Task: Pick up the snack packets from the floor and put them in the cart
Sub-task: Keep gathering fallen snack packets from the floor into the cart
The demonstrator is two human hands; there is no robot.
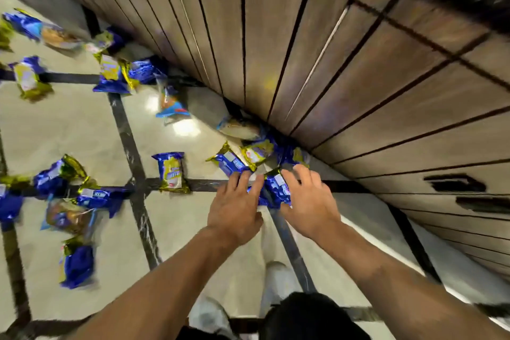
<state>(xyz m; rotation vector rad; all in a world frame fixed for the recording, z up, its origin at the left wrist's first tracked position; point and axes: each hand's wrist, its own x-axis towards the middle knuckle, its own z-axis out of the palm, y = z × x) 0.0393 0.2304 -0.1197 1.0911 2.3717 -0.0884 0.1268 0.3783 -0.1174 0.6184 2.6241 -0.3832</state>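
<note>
Both hands reach down together in the single head view. The left hand [234, 211] lies with fingers spread and nearly straight, its tips on a blue and gold foil snack packet [230, 164]; it presses rather than grips. The right hand [309, 201] curves loosely over another blue foil packet with a gold end [276, 190], which sits between the two hands; its fingers look relaxed, not yet closed round anything, though blur makes that uncertain.

This small heap of packets lies at about twelve o'clock from the hands, against the foot of the brown ribbed wooden wall panel [345, 69]. More shiny blue and gold packets [171, 172] lie scattered from nine to eleven o'clock over the pale glossy tiled floor with dark strips [82, 130].

To do this step well, I judge the hands should sweep the heap inward and clamp several packets between the palms, since slick foil slips from a light pinch; lifting from under the edges would help.

No cart shows anywhere. Packets at the left edge are smeared by motion and partly cut off, so their count is unclear. How many packets sit under the hands cannot be told. A pale shoe [278, 276] shows faintly below.
</note>
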